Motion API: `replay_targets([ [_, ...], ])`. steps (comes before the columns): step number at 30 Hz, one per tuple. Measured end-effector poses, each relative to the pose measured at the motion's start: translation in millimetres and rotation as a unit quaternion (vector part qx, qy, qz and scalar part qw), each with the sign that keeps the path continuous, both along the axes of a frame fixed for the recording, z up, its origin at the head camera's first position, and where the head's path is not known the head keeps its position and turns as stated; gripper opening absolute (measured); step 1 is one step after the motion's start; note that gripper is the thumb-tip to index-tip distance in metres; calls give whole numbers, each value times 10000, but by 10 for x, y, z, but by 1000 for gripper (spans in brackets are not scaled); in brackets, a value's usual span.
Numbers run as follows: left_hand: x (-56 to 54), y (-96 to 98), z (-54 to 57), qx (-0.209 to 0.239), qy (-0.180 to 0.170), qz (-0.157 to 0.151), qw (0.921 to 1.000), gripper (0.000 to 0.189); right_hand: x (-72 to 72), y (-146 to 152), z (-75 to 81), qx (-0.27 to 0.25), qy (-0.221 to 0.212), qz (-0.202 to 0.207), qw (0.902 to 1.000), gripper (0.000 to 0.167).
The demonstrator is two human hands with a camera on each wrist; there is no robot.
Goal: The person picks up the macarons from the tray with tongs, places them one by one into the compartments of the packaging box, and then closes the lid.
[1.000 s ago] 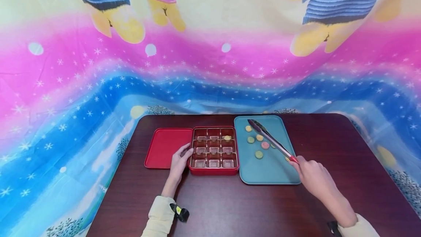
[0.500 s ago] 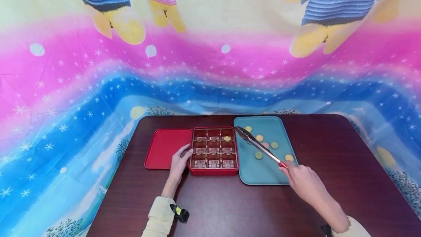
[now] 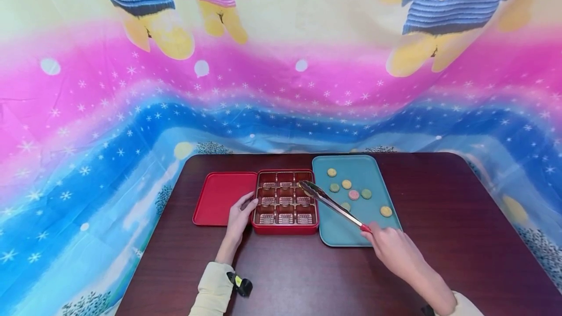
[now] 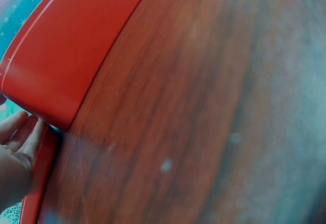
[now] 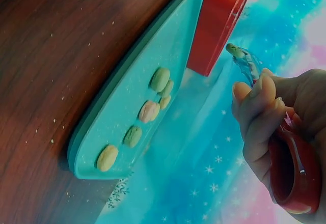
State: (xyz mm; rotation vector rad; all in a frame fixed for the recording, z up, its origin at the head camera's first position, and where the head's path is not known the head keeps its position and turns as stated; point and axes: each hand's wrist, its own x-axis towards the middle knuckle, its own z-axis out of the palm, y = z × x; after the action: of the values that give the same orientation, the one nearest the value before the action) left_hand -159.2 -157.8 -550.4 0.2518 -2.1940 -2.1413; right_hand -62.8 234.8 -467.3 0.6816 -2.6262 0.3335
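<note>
My right hand (image 3: 397, 250) grips a pair of tongs (image 3: 340, 209) by the red handle. Their dark tips reach over the right column of a red box (image 3: 285, 229), which has a brown insert split into several compartments. In the right wrist view a greenish-yellow macaron (image 5: 234, 50) shows at the tips of the tongs. The tips partly cover the back right compartment, where a sliver of yellow is visible. My left hand (image 3: 238, 216) rests against the box's left side, fingers extended, as the left wrist view also shows.
Right of the box lies a teal tray (image 3: 335, 232) with several yellow, green and pink macarons, among them a pink macaron (image 3: 353, 194). A flat red lid (image 3: 221, 199) lies to the left. Everything stands on a dark wood table (image 3: 285, 277) before a printed cloth.
The right hand has carried the tongs left and toward me, from above the tray to over the box's right compartments. The left hand, box and tray stay in place.
</note>
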Motion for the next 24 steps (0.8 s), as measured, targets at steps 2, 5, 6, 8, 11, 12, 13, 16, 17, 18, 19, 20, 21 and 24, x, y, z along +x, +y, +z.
replay_targets([
  [2, 3, -1, 1, 23, -43, 25, 10000, 45, 10, -10, -11, -5, -42, 26, 10000, 38],
  [5, 6, -3, 1, -64, -31, 24, 10000, 46, 30, -33, -22, 7, -250, -11, 9997, 37],
  [6, 8, -3, 4, -55, -55, 30, 10000, 46, 37, -41, -26, 17, -309, -25, 9995, 37],
  [8, 12, -1, 4, -68, -51, 15, 10000, 47, 50, -57, -30, 21, -389, -37, 9992, 36],
  [11, 12, 3, 12, -58, -66, 5, 10000, 47, 68, -78, -36, -18, -494, -64, 9988, 34],
  [12, 10, 3, 12, -41, -71, 1, 10000, 47, 71, -82, -38, -30, -518, -70, 9986, 33],
  [13, 8, 2, 10, -39, -69, -3, 10000, 47, 75, -83, -40, -43, -537, -78, 9985, 33],
  [16, 3, -2, 8, -63, -69, -13, 10000, 48, 76, -86, -55, -12, -511, -83, 9987, 34],
  [17, 4, -2, 8, -65, -62, -20, 10000, 48, 76, -86, -61, -6, -479, -69, 9988, 35],
  [18, 2, -4, 9, -52, -66, -15, 10000, 47, 76, -85, -65, 5, -466, -68, 9989, 35],
  [19, 2, -3, 11, -47, -71, -7, 10000, 47, 77, -85, -69, 9, -443, -63, 9990, 35],
  [20, 3, -2, 12, -43, -72, -5, 10000, 46, 78, -87, -72, 15, -411, -54, 9991, 35],
  [21, 1, -1, 9, -49, -65, -4, 10000, 46, 79, -88, -75, 11, -384, -41, 9993, 35],
  [24, -1, 5, 5, -36, -76, 22, 10000, 46, 81, -88, -80, 14, -373, -25, 9993, 35],
])
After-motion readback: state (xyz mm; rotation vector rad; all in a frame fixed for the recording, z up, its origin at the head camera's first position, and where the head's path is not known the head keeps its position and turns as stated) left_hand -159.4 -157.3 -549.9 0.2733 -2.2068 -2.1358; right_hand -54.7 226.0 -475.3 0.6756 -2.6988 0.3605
